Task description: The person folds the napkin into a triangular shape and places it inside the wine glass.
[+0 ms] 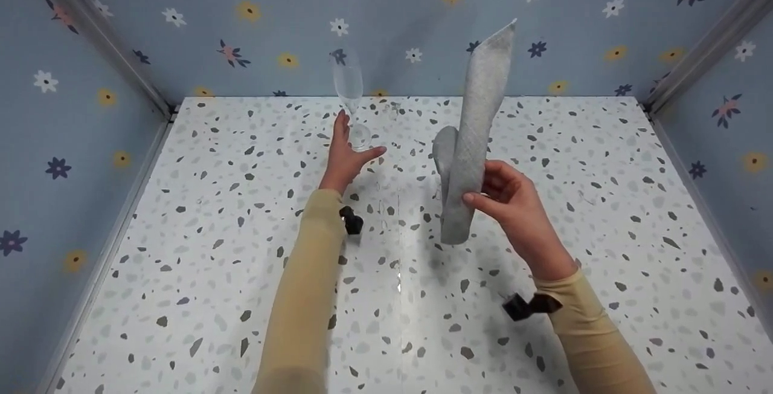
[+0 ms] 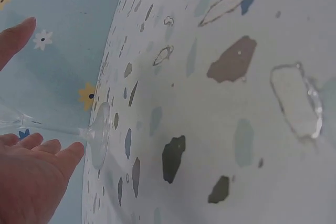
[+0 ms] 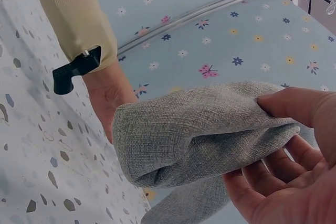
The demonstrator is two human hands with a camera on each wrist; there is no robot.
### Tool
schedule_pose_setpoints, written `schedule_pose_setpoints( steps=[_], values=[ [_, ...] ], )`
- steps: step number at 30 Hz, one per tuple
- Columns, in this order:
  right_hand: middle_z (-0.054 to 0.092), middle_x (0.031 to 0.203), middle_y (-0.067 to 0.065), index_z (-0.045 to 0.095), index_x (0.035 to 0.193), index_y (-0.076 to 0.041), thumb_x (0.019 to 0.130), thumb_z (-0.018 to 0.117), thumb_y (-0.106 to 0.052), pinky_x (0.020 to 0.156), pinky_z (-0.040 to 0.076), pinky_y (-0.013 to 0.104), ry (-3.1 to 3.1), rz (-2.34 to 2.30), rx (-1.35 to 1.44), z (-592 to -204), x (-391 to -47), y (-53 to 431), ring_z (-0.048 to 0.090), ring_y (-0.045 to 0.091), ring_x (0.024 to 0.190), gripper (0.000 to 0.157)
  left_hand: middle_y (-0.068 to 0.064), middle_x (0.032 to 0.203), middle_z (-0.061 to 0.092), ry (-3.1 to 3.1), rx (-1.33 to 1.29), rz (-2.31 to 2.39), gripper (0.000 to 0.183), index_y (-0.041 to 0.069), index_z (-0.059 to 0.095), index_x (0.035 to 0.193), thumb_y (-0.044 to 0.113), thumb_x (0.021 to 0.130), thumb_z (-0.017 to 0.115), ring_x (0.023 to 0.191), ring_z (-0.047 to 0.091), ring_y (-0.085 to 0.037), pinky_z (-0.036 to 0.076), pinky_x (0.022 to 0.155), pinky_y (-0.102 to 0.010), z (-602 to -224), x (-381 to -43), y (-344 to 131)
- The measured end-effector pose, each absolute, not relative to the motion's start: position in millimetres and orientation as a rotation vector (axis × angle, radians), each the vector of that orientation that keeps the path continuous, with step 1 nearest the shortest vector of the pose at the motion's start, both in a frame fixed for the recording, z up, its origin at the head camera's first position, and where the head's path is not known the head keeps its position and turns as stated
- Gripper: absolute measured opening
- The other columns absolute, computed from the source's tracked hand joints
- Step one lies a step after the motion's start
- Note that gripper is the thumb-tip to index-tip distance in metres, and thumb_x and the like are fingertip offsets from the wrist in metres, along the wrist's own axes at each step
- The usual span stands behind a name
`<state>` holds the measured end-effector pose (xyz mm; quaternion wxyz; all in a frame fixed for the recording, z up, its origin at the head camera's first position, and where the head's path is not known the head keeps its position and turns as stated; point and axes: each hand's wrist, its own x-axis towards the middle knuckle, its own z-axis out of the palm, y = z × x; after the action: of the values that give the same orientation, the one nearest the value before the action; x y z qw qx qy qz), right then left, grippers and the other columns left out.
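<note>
A clear stemmed glass [image 1: 348, 83], shaped like a champagne flute, stands upright near the back of the table. My left hand [image 1: 345, 155] is beside its stem and foot, thumb spread wide from the fingers. In the left wrist view, the fingers [image 2: 31, 142] lie alongside the stem without curling round it; whether they touch it I cannot tell. My right hand [image 1: 522, 213] pinches a grey cloth napkin [image 1: 480, 116] between thumb and fingers, above the table. The napkin is folded into a long strip, pointed at the top, with a second fold hanging at its left.
The white speckled table [image 1: 241, 297] meets blue flowered walls [image 1: 386, 25] at the back and both sides. Metal strips [image 1: 115, 37] run along the corners. A black wrist mount [image 1: 351, 220] sits on the left sleeve, another [image 1: 531, 306] on the right.
</note>
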<state>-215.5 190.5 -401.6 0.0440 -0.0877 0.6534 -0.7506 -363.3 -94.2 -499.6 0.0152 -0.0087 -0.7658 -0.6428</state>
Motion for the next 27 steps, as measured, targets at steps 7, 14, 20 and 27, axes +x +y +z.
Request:
schedule_pose_setpoints(
  steps=[7,14,20,27],
  values=[
    [0.061,0.115,0.018,0.056,0.121,0.0,0.08,0.074,0.003,0.086,0.051,0.037,2.022,-2.257,-0.271,-400.6,-216.1,188.5,0.06,0.03,0.104,0.045,-0.004,0.159,0.013,-2.36,-0.04,-2.02,0.115,0.018,0.003,0.154,0.022,0.074,0.085,0.144,0.014,-0.018,0.021,0.113,-0.035,-497.7,-365.4,-95.3],
    [0.061,0.114,0.017,0.056,0.12,-0.001,0.08,0.073,0.005,0.086,0.051,0.037,2.03,-2.244,-0.266,-401.1,-215.8,185.9,0.06,0.03,0.104,0.045,-0.004,0.156,0.02,-2.374,-0.023,-2.019,0.112,0.022,0.005,0.155,0.02,0.075,0.083,0.143,0.017,-0.018,0.026,0.111,-0.04,-496.4,-365.0,-96.0],
    [0.061,0.113,0.018,0.055,0.119,0.001,0.079,0.073,0.008,0.086,0.051,0.038,2.007,-2.263,-0.257,-402.1,-215.7,184.0,0.06,0.03,0.104,0.044,-0.01,0.144,0.032,-2.4,-0.058,-1.954,0.093,0.018,0.018,0.153,0.023,0.082,0.078,0.137,0.029,-0.021,0.027,0.111,-0.04,-494.9,-363.6,-96.3],
    [0.062,0.113,0.018,0.056,0.12,0.001,0.079,0.073,0.007,0.085,0.052,0.037,2.005,-2.265,-0.252,-403.5,-216.5,183.6,0.061,0.029,0.102,0.044,-0.018,0.124,0.043,-2.34,-0.137,-1.961,0.064,0.01,0.037,0.144,0.008,0.089,0.068,0.122,0.043,-0.032,0.032,0.108,-0.043,-497.5,-362.8,-94.9]
  ],
)
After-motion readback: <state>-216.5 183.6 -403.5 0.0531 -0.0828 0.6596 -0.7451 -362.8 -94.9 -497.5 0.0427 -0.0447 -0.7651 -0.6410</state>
